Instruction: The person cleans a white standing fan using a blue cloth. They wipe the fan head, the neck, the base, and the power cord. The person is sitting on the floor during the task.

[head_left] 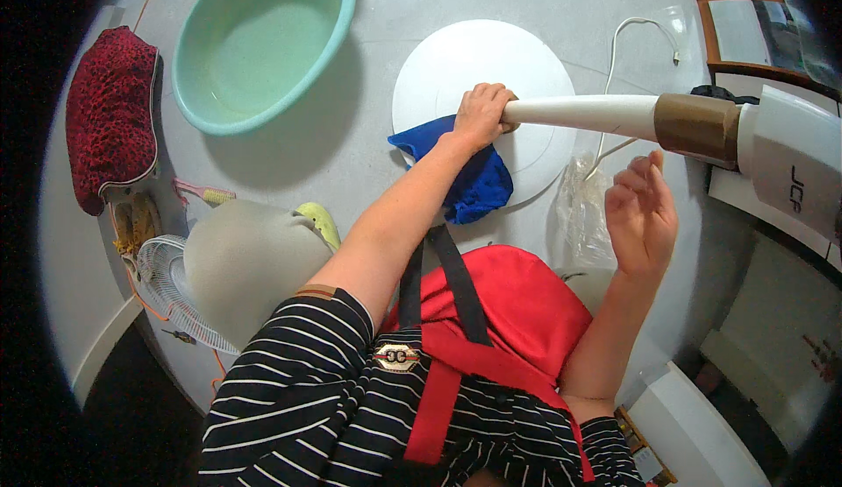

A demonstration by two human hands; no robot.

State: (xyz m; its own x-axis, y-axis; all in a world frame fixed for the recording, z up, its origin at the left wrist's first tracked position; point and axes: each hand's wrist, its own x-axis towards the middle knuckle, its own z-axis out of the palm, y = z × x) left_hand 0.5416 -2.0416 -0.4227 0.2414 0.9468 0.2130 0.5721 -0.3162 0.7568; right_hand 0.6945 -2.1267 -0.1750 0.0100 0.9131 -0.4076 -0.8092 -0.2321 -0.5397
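My left hand point(482, 117) is closed around the lower end of a white fan pole point(583, 110), just above its round white base point(430, 71). A blue cloth point(478, 180) hangs beneath my left wrist and partly over the base; whether my fingers also hold it is hidden. The pole runs right to a brown collar point(698, 126) and a white fan housing point(796, 167) at the right edge. Below the collar, my right hand point(642, 220) is raised with fingers loosely bent. Nothing shows in it, and it is apart from the pole.
A mint-green basin point(263, 44) stands at the back left, beside a red-and-black patterned bundle point(114, 119). A white fan grille point(167, 285), a pink-handled brush point(210, 195) and clear plastic wrapping point(586, 215) lie on the floor. A white cord point(611, 57) curls behind the pole.
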